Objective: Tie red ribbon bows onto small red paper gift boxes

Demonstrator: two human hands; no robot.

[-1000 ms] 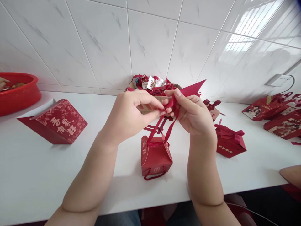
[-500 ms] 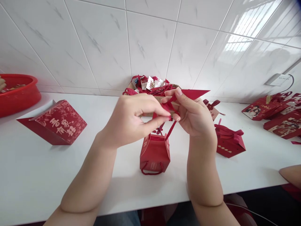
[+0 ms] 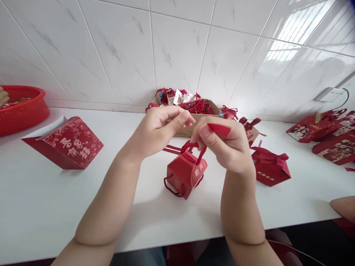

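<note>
As the left hand (image 3: 163, 133) is hovering empty, fingers loosely curled after releasing the ribbon (image 3: 220, 130), the right hand (image 3: 226, 146) is pinching it, leaving one hand controlling the small red box (image 3: 179, 173), which is turning cornerwise below, before a packed carton (image 3: 183, 132).

White tabletop (image 3: 155, 221) beneath the hands (image 3: 156, 135); grey-veined tiled wall (image 3: 111, 55) beyond them, reflecting barred window light (image 3: 294, 29) toward the right.

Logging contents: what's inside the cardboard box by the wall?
Red ribbons and white printed cards show on top; what lies beneath is covered. The left hand blocks part of the cardboard box.
</note>
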